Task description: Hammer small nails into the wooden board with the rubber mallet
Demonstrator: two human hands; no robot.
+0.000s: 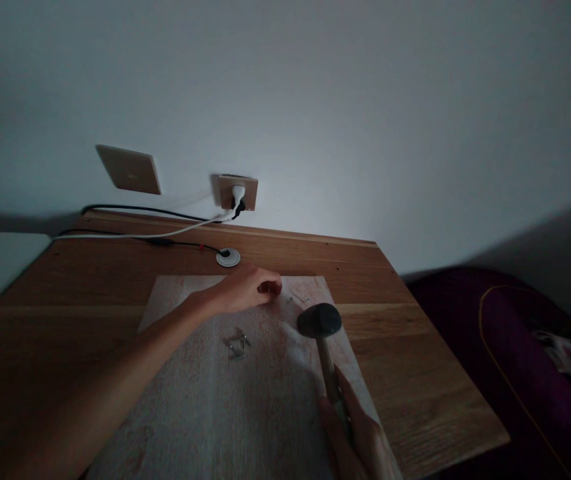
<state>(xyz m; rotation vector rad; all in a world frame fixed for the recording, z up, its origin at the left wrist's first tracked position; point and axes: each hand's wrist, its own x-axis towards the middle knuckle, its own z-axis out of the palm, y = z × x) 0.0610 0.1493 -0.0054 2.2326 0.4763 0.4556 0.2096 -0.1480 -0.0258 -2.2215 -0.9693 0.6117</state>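
Observation:
My right hand [358, 433] is wrapped round the wooden handle of a rubber mallet [319, 321]. The mallet's black head is raised over the right side of a pale, worn board [265, 400]. At the board's far end, my left hand [252, 288] is closed, with thumb and fingers curled together. Whatever the fingertips may hold is hidden or too small to make out. Just right of that hand, small thin metal pieces that look like nails [301, 298] lie on or stick up from the board. Several more nails [238, 345] form a little cluster nearer the middle.
Beneath the board is a wooden table [415, 360], its back edge against a wall. A wall socket [238, 193] holds a white plug, with white and black cables trailing left. One black cable enters a round grommet [228, 257]. Purple fabric [465, 313] lies beyond the right edge.

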